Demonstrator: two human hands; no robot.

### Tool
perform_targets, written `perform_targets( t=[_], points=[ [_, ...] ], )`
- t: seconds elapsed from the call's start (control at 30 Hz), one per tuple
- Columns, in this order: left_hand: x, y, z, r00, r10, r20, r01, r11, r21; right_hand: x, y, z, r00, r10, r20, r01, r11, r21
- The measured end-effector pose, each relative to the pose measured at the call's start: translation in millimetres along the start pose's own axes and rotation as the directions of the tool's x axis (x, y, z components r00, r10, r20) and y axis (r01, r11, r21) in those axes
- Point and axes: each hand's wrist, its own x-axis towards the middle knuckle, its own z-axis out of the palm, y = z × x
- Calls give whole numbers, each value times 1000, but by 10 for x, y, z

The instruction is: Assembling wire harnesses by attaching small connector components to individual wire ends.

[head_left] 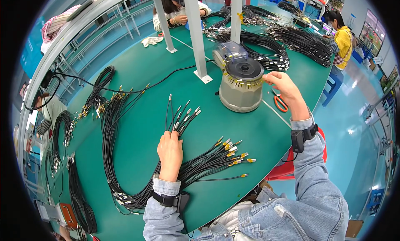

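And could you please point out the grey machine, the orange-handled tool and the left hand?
Grey machine (240, 95), head view: side wall.
Orange-handled tool (276, 97), head view: near its joint.
Left hand (170, 152), head view: its back.

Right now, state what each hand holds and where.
Left hand: black cables, gripped near their connector ends. Right hand: at the rim of the round tape dispenser; whether it pinches any yellow strips cannot be told.

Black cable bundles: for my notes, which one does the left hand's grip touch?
The large, U-shaped black cable bundle curving across the green table: only its cables run under the bare left hand's grip; other bundles lie apart from it.
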Motion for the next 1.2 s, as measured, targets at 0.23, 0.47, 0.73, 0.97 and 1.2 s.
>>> perform_targets(
  t=[0.23, 0.47, 0.73, 0.97, 1.2],
  points=[
    [20, -72, 64, 1000, -14, 0, 14, 998, -56, 36, -42, 10, 999, 24, 36, -25, 999, 40],
    [49, -104, 18, 997, -22, -78, 2, 971, -241, -368, -349, 358, 960, -269, 73, 203, 855, 476],
    [79, 92, -210, 952, -225, 207, 296, 511, -807, -988, -261, 1452, 918, -164, 362, -47, 860, 509],
    [27, 235, -438, 922, -161, 352, 382, 227, -896, -1121, -107, 1875, 875, -365, 317, 259, 907, 331],
    [-51, 364, -582, 894, -157, 420, 432, 49, -901, -1169, -129, 1921, 895, -365, 255, 267, 899, 347]
  ],
)
